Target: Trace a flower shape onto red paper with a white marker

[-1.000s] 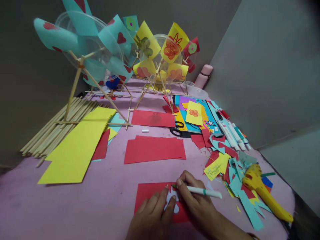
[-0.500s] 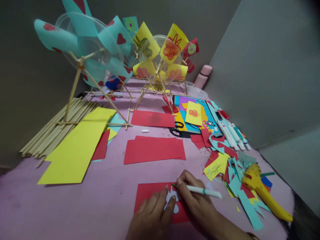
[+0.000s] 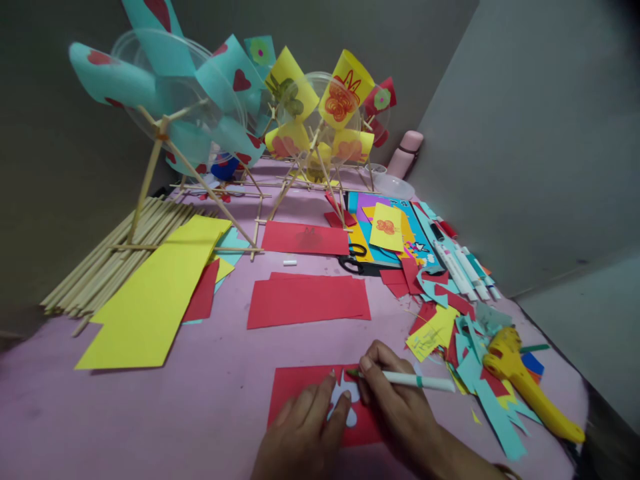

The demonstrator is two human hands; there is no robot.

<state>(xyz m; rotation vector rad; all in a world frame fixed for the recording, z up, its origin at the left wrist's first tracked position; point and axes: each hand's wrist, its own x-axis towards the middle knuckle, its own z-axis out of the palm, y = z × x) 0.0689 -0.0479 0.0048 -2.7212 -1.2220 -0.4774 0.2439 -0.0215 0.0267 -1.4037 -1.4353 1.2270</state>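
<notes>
Yellow sheets [image 3: 150, 300] lie at left on the counter [image 3: 200, 427]. The left hand [image 3: 307, 427], fingers extended and slightly parted, rests on a pale cutout [image 3: 351, 418] atop a red sheet [image 3: 286, 390]. The right hand [image 3: 397, 397], closed around a white marker [image 3: 435, 383], positions its tip just beside the cutout's upper end.

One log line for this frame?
left hand: on pale cutout atop red card | right hand: holding marker, tip near cutout's top | red sheets: beyond hands
</notes>
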